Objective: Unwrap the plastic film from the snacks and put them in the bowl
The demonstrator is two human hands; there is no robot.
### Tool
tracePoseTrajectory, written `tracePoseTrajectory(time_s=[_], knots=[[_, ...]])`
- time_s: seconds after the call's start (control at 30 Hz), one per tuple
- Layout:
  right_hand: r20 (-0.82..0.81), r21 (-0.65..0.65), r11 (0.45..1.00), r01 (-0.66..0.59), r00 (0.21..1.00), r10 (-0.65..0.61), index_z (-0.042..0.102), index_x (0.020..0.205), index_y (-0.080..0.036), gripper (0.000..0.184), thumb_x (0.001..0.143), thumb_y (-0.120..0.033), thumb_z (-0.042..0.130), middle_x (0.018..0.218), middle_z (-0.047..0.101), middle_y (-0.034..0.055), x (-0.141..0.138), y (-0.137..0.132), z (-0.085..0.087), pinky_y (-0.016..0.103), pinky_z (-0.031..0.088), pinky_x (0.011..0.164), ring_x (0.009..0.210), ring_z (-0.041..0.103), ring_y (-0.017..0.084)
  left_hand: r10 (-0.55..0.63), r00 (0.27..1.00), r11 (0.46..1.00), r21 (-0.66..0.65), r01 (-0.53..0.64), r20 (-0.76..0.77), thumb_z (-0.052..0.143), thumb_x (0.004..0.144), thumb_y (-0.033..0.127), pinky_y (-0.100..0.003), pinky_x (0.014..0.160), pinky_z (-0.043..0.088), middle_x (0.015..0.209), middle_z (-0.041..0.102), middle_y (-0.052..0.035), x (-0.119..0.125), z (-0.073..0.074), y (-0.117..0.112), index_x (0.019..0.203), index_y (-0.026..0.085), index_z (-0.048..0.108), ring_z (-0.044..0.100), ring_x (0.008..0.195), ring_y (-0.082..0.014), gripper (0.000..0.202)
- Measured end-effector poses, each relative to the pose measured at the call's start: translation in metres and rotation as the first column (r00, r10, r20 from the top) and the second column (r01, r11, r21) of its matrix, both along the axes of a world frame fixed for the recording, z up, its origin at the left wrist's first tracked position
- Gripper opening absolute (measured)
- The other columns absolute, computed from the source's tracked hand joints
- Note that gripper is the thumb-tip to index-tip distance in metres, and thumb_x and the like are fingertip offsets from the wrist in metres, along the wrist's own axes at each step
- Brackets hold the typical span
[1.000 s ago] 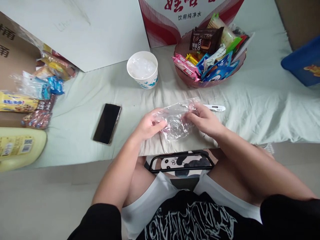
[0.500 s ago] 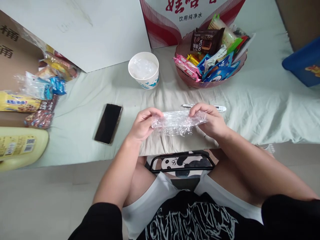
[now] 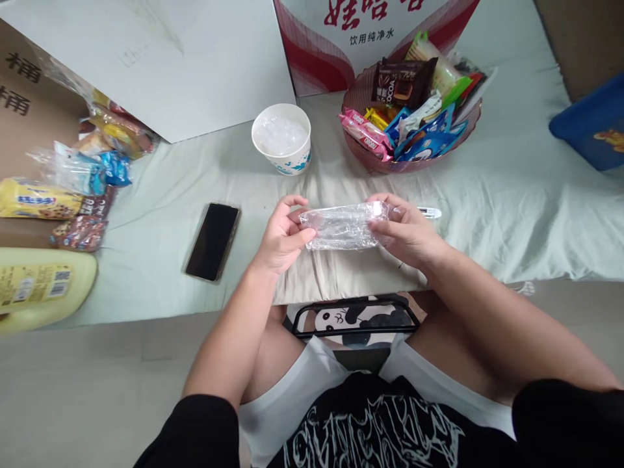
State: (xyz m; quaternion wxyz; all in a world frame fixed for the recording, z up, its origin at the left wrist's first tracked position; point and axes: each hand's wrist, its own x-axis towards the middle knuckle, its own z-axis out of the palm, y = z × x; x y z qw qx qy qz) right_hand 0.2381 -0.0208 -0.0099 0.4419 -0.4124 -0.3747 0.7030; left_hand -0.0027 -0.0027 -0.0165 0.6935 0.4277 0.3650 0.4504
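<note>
A crinkled strip of clear plastic film (image 3: 341,227) is stretched between my two hands, above the front of the cloth-covered surface. My left hand (image 3: 283,237) pinches its left end between thumb and fingers. At the other end, my right hand (image 3: 407,231) grips it the same way. Behind my right hand lies a white utility knife (image 3: 429,212), mostly hidden by the hand. Beyond the film stands a paper cup (image 3: 292,162) with clear crumpled plastic (image 3: 280,134) inside. To the left of my left hand a phone (image 3: 212,242) lies flat, its screen dark.
A pink glass bowl (image 3: 375,164) full of wrapped snacks stands at the back, before a red and white carton (image 3: 319,49). Packaged snacks (image 3: 39,198) and a yellow jug (image 3: 43,286) are at the left. A blue container (image 3: 589,123) stands at the right.
The film has been turned and spread flatter; its loose lower edge no longer hangs down. My left thumb has shifted to the film's near side, and my right hand covers more of the knife.
</note>
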Motion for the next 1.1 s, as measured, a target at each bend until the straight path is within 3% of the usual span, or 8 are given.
tracePoseTrajectory(time_s=[0.2,0.37,0.43,0.53,0.67,0.8,1.0,1.1], knots=[[0.350,0.272,0.956,-0.112,0.937,0.010,0.054,0.077,-0.020,0.025,0.080,-0.034,0.075,0.073,0.057,-0.0019,-0.001,-0.003,-0.003,0.027,0.038,0.062,0.064,0.047,0.011,-0.044,0.940,0.977,0.180,0.110,-0.337,0.082,0.067,0.026,-0.023,0.071,0.053,0.098,0.072,-0.0034,0.003,-0.004,-0.001,0.109,0.021,0.063,0.068,0.083,-0.0136,0.047],[0.506,0.429,0.847,-0.313,0.860,0.062,0.060,0.091,-0.020,0.017,0.087,-0.034,0.070,0.084,0.065,0.0020,0.003,-0.007,0.000,0.031,0.048,0.073,0.076,0.059,0.015,-0.225,0.726,0.917,0.111,0.383,-0.650,0.073,0.075,0.026,-0.025,0.067,0.051,0.081,0.073,0.0000,0.007,0.007,-0.010,0.097,0.018,0.073,0.066,0.073,-0.0135,0.023],[0.425,0.495,0.846,-0.200,0.904,-0.035,0.059,0.108,-0.022,0.034,0.087,-0.046,0.072,0.105,0.069,0.0070,0.003,-0.008,-0.004,0.036,0.053,0.086,0.096,0.064,0.021,-0.158,0.732,0.936,0.135,0.325,-0.663,0.072,0.078,0.026,-0.025,0.063,0.048,0.072,0.070,0.0015,0.010,0.005,-0.012,0.085,0.018,0.075,0.063,0.067,-0.0127,0.011],[0.306,0.477,0.879,0.012,0.935,-0.179,0.053,0.127,-0.027,0.063,0.083,-0.067,0.072,0.133,0.061,0.0107,0.002,-0.007,-0.013,0.038,0.055,0.094,0.120,0.061,0.025,0.035,0.880,0.978,0.195,0.067,-0.474,0.076,0.080,0.035,-0.028,0.069,0.054,0.077,0.074,-0.0015,0.013,-0.004,-0.012,0.082,0.018,0.077,0.067,0.073,-0.0157,0.016],[0.311,0.350,0.923,-0.158,0.949,0.045,0.048,0.140,-0.028,0.078,0.078,-0.065,0.079,0.146,0.053,0.0124,-0.002,-0.010,-0.019,0.027,0.054,0.062,0.088,0.065,0.015,0.143,0.951,0.962,0.265,-0.068,-0.274,0.084,0.077,0.046,-0.035,0.080,0.060,0.093,0.077,-0.0054,0.018,-0.014,-0.011,0.082,0.022,0.080,0.072,0.088,-0.0202,0.025],[0.328,0.493,0.844,-0.211,0.944,0.045,0.061,0.126,-0.026,0.049,0.088,-0.053,0.074,0.133,0.064,0.0100,-0.007,-0.014,-0.011,0.028,0.055,0.065,0.086,0.068,0.016,0.111,0.910,0.856,0.504,0.116,-0.399,0.080,0.085,0.043,-0.036,0.088,0.059,0.114,0.071,-0.0077,0.021,-0.016,-0.012,0.087,0.026,0.082,0.070,0.103,-0.0196,0.018],[0.470,0.728,0.656,-0.198,0.841,-0.268,0.068,0.091,-0.024,0.012,0.093,-0.035,0.071,0.112,0.076,0.0065,-0.006,-0.013,-0.009,0.034,0.058,0.082,0.097,0.072,0.019,0.481,0.731,0.603,0.788,0.126,-0.485,0.080,0.085,0.037,-0.036,0.090,0.057,0.113,0.061,-0.0071,0.015,-0.017,-0.012,0.106,0.026,0.076,0.063,0.102,-0.0182,0.024],[0.468,0.764,0.619,-0.184,0.818,-0.335,0.068,0.090,-0.025,0.009,0.091,-0.032,0.074,0.112,0.075,0.0055,-0.008,-0.014,-0.011,0.037,0.057,0.089,0.100,0.071,0.020,0.403,0.732,0.653,0.733,0.191,-0.549,0.076,0.088,0.038,-0.028,0.069,0.053,0.087,0.063,-0.0013,0.014,-0.018,-0.015,0.110,0.027,0.074,0.059,0.073,-0.0130,0.025]])
